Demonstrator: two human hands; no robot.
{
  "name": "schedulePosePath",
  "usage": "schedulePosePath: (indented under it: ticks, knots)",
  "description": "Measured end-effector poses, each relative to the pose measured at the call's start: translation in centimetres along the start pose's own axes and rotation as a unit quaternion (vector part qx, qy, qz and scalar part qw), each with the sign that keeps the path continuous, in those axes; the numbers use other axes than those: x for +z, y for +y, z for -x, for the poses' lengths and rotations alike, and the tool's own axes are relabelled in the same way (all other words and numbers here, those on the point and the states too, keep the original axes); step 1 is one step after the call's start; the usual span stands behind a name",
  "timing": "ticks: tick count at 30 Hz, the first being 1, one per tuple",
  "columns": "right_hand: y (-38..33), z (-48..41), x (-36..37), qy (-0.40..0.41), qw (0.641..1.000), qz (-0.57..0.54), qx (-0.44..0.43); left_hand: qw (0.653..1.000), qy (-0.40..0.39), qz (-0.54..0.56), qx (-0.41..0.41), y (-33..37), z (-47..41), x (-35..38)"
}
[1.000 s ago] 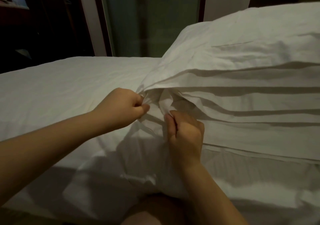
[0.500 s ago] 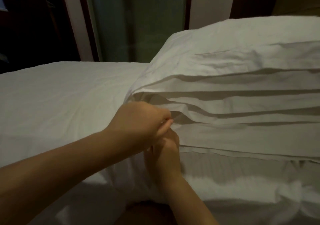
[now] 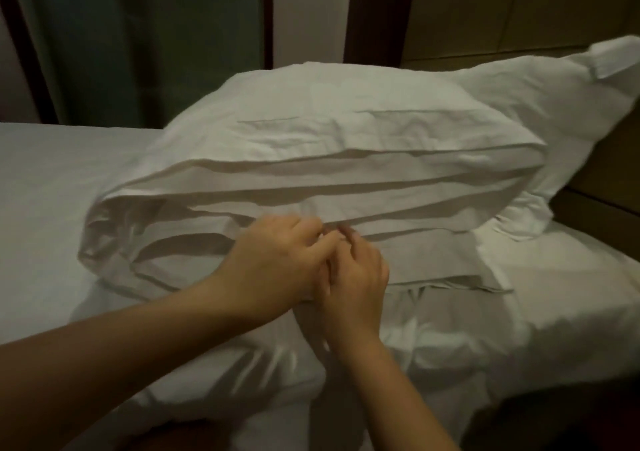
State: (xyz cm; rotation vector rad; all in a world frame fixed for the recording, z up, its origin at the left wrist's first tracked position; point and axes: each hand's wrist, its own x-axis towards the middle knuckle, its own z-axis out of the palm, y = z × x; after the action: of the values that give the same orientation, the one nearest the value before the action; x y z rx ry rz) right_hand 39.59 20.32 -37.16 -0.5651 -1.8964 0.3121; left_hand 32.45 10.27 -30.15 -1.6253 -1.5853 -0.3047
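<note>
Left hand (image 3: 277, 263), right hand (image 3: 355, 274) touching, fingers curled on pillow (image 3: 346, 131) front, grip unclear

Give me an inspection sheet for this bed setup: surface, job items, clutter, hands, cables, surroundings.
Surface: bed under a white sheet, creased near the front edge.
Job's things: white pillowcase on a pillow lying on the bed, open end towards the camera, flaps folded in layers.
Clutter: nothing seen.
Hands: left hand has its fingers curled into the middle flap fold and seems to pinch it. Right hand touches the left hand, fingers at the same fold, grip too blurred to tell.
Cables: nothing seen.
Surroundings: dark green panel behind the bed, wooden wall at right, dim light.
</note>
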Motion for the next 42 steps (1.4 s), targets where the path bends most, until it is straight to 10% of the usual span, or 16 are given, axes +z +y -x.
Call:
schedulePosePath:
  ticks: [9, 15, 19, 28, 34, 42]
  knots:
    - [6.5, -7.3, -9.0, 0.087, 0.982, 0.100, 0.138, 0.992, 0.083, -0.095, 0.030, -1.7, -5.7, -1.0]
    - [9.2, -11.5, -10.7, 0.062, 0.952, 0.004, 0.300, 0.971, -0.186, -0.117, -0.097, -2.0, -9.1, 0.3]
    - [12.0, -12.7, -11.1, 0.037, 0.899, -0.134, 0.415, 0.963, -0.212, -0.132, -0.105, -2.3, -8.4, 2.0]
    - [12.1, -16.3, -12.4, -0.041, 0.872, -0.264, 0.409, 0.982, -0.084, -0.124, -0.112, -5.2, -10.0, 2.6]
    - [12.9, -16.9, -14.8, 0.137, 0.926, -0.089, 0.339, 0.977, -0.143, 0.065, -0.147, -6.4, -12.8, -1.7]
    - [16.8, -11.3, -13.7, -0.011, 0.907, 0.026, 0.421, 0.964, -0.255, 0.037, -0.071, -5.0, -10.4, 0.6]
